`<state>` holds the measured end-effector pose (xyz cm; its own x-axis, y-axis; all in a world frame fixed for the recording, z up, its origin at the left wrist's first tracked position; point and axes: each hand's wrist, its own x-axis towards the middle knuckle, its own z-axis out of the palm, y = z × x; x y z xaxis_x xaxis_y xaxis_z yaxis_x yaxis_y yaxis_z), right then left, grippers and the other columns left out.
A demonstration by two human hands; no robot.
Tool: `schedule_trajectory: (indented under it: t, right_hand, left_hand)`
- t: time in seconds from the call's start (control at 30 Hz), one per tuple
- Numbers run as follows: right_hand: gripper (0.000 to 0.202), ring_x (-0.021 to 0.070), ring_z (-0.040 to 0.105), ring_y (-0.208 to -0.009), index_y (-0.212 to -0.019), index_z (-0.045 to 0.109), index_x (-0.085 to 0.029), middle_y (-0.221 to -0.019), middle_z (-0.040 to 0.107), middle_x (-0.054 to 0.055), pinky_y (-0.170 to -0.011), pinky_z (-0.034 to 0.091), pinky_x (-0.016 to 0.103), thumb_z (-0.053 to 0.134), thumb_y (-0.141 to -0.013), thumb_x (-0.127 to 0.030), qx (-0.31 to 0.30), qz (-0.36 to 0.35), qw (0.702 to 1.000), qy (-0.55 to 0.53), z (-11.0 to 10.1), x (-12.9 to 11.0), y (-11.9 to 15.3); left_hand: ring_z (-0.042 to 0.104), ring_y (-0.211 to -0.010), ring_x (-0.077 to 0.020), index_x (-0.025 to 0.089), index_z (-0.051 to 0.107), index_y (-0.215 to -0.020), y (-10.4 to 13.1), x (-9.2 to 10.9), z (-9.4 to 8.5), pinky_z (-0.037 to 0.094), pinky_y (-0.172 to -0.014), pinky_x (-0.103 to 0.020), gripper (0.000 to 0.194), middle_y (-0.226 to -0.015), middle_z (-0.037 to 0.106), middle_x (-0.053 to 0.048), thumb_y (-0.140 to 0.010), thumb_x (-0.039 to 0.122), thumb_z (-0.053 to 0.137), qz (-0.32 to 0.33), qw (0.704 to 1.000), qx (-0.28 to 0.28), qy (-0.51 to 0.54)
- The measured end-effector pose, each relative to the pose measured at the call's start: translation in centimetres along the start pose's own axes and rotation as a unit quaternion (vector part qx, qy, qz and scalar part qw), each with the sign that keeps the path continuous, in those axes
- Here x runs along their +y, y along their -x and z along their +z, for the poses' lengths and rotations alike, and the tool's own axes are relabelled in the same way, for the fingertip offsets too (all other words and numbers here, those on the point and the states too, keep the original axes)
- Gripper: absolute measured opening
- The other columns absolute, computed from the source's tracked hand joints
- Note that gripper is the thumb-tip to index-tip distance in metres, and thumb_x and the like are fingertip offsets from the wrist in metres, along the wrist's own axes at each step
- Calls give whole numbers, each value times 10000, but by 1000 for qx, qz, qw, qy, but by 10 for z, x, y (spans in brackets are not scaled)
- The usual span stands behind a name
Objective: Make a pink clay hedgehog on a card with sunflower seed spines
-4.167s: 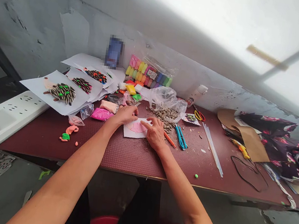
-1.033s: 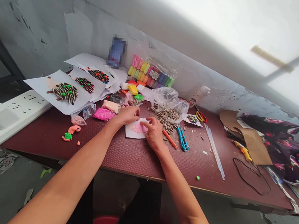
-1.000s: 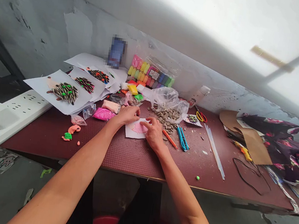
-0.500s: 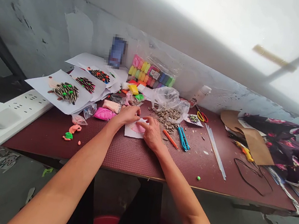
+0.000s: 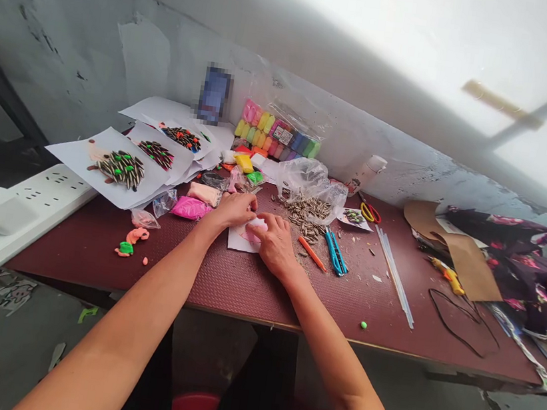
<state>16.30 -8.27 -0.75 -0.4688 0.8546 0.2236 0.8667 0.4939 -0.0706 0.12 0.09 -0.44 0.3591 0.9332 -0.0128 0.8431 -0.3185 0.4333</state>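
A small white sheet of paper lies on the table with a flat pink shape on it. My left hand rests over the paper's upper left side, thumb and fingers apart. From the right, my right hand lies on the paper, fingers spread and tips over the pink shape. Its hand partly hides both the shape and the paper's right edge. Beyond my right hand is a pile of striped sunflower seeds, spilling from a clear plastic bag. An orange pen-like stick and a blue utility knife lie right of it.
Bags of pink clay and other colours lie left of my hands. Further left are seed-covered hedgehog pictures and a white power strip. Scissors, clear glue sticks and a yellow glue gun lie right.
My right hand has shifted slightly left over the pink shape, and its fingers have changed position. My left hand has stayed nearly still.
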Motion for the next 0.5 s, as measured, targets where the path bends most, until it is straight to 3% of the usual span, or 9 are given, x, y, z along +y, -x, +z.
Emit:
schedule_trajectory:
  t: [0.23,0.5]
  right_hand:
    - [388,240,491,-1135,-1211,731,-290,-1296,595,101,-972,374,388,483,-971,-113,52,81,995,-5,-2,3,12]
    - [347,245,469,-1156,-1134,750,-254,-1316,589,111,-954,357,372,497,-954,-99,18,47,999,-11,-3,-2,13]
  left_hand:
    - [663,-1081,-269,253,691,-1043,0,1,0,468,-953,-374,260,-1080,758,-39,-817,296,571,2,1000,-2,10]
    - [658,-1085,-257,251,679,-1036,1,1,-2,464,-951,-361,249,-1109,758,-33,-815,292,570,-1,1000,-7,12]
